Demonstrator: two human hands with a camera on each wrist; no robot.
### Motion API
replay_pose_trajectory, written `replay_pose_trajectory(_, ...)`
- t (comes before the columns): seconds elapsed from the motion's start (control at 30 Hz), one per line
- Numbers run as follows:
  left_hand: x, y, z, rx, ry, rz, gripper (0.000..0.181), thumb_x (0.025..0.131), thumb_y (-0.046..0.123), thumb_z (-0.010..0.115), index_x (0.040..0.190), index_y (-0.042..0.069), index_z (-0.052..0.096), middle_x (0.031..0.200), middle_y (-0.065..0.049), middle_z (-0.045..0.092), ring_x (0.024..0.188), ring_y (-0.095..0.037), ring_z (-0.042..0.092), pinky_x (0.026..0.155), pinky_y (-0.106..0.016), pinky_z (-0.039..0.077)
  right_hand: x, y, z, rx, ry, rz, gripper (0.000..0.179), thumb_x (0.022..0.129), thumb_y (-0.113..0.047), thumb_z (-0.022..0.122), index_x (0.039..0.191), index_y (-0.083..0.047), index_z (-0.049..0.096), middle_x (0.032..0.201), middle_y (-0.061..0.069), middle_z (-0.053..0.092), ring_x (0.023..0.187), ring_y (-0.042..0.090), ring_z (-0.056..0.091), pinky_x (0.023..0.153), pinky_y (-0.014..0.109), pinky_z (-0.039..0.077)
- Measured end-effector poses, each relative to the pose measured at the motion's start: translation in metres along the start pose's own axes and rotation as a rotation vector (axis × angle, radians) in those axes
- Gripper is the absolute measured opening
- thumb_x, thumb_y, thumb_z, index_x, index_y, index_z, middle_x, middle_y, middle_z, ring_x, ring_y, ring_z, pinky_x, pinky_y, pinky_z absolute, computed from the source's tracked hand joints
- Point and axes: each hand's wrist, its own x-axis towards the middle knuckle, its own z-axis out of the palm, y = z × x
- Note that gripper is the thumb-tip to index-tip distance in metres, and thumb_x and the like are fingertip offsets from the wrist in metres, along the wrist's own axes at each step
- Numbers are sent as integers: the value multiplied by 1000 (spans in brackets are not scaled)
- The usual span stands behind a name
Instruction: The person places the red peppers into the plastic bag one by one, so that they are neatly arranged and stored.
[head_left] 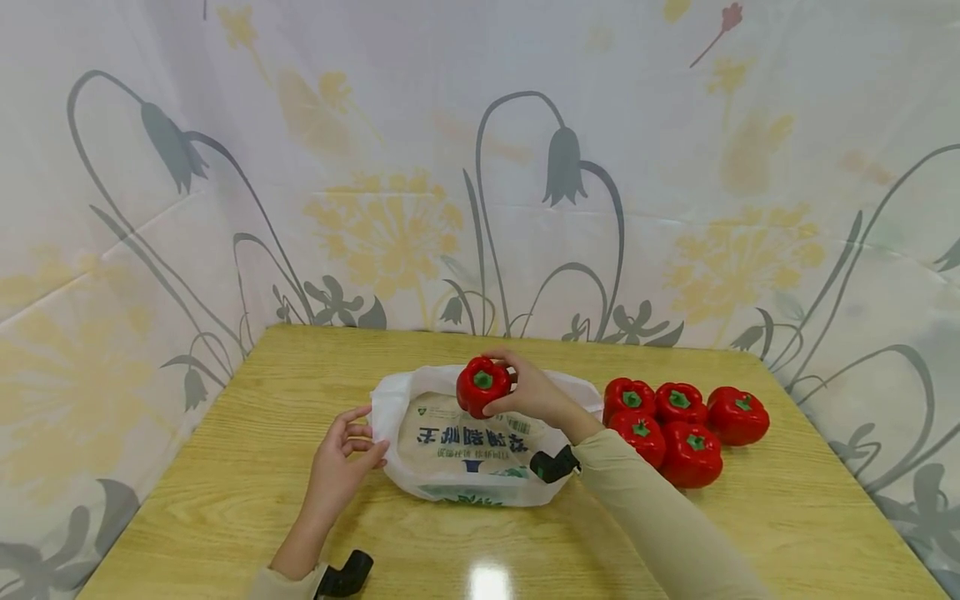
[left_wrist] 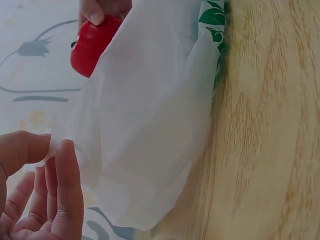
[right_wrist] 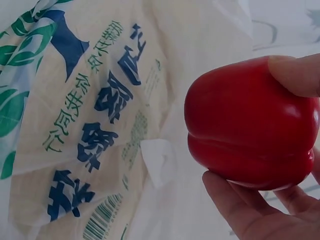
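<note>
A white plastic bag (head_left: 461, 492) with blue and green printing lies on the table, its mouth spread wide. My left hand (head_left: 347, 454) pinches the bag's left edge between thumb and fingers, which the left wrist view shows close up at the white film (left_wrist: 145, 125). Over the bag's mouth, my right hand (head_left: 528, 392) holds a red bell pepper (head_left: 480, 387) with a green stem. In the right wrist view the thumb lies on top of this pepper (right_wrist: 250, 125) and the fingers curl beneath it, beside the printed inside of the bag.
To the right of the bag, several more red bell peppers (head_left: 692, 454) stand close together on the wooden table (head_left: 300, 358). One of them (head_left: 738, 415) sits at the far right of the group. A flower-patterned cloth (head_left: 420, 167) hangs behind and around the table.
</note>
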Motion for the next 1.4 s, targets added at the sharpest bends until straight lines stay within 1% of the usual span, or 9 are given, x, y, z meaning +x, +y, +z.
replay_pose_trajectory(0.17, 0, 0, 0, 3, -2, -7, 53, 84, -1, 67, 131, 9, 46, 102, -15, 48, 80, -15, 55, 70, -37, 58, 3, 2, 6, -7, -9, -6, 76, 72, -3, 77, 138, -7, 39, 130, 14, 46, 111, 32, 48, 81, 40, 54)
replay_pose_trajectory(0.27, 0, 1, 0, 4, 0, -7, 53, 83, -2, 67, 131, 9, 46, 101, -15, 48, 79, -15, 55, 70, -37, 58, 11, 12, 10, -2, -9, -12, 74, 70, -4, 79, 134, -9, 42, 127, 10, 48, 110, 31, 48, 79, 39, 55)
replay_pose_trajectory(0.53, 0, 0, 0, 4, 3, -6, 53, 83, -3, 67, 131, 8, 46, 101, -15, 48, 79, -15, 55, 70, -37, 58, 18, 12, 22, -23, -34, -12, 68, 69, -2, 79, 128, -6, 46, 122, 10, 49, 108, 31, 49, 78, 37, 55)
replay_pose_trajectory(0.6, 0, 0, 0, 4, 3, -6, 53, 83, -3, 67, 131, 8, 46, 101, -15, 48, 79, -15, 55, 69, -37, 58, 19, 9, 24, -39, -38, -17, 66, 69, -1, 78, 127, -4, 47, 121, 12, 50, 107, 33, 49, 78, 38, 55)
replay_pose_trajectory(0.8, 1, 0, 1, 5, 5, -2, 53, 83, -2, 67, 130, 8, 47, 100, -15, 48, 79, -14, 56, 69, -35, 58, 10, -17, 29, -57, -61, -23, 63, 69, 3, 75, 125, 3, 47, 121, 18, 50, 105, 37, 49, 77, 38, 55)
replay_pose_trajectory(0.87, 1, 0, 1, 3, 6, -2, 53, 83, -2, 67, 130, 8, 46, 101, -15, 48, 79, -14, 56, 69, -35, 58, 10, -20, 30, -59, -68, -23, 62, 69, 3, 75, 124, 3, 47, 121, 19, 50, 106, 38, 49, 78, 39, 54)
replay_pose_trajectory(0.93, 1, 0, 1, -2, 6, -2, 53, 83, -3, 67, 131, 8, 46, 101, -15, 48, 79, -14, 55, 69, -34, 58, 12, -17, 33, -65, -68, -18, 60, 68, 3, 76, 122, 2, 49, 120, 18, 51, 106, 38, 50, 80, 40, 54)
replay_pose_trajectory(1.17, 1, 0, 2, -7, 4, 7, 53, 82, -4, 67, 130, 8, 47, 100, -16, 48, 78, -15, 56, 68, -36, 58, 34, 14, 41, -92, -55, -6, 62, 67, -2, 80, 121, -5, 52, 117, 10, 53, 103, 30, 53, 81, 37, 53)
replay_pose_trajectory(1.4, 2, -1, 3, -8, 5, 6, 54, 82, -5, 67, 131, 7, 46, 100, -16, 48, 78, -15, 55, 68, -35, 58, 41, 17, 47, -88, -50, -6, 64, 66, 1, 81, 122, -5, 52, 116, 10, 53, 104, 30, 52, 83, 36, 53)
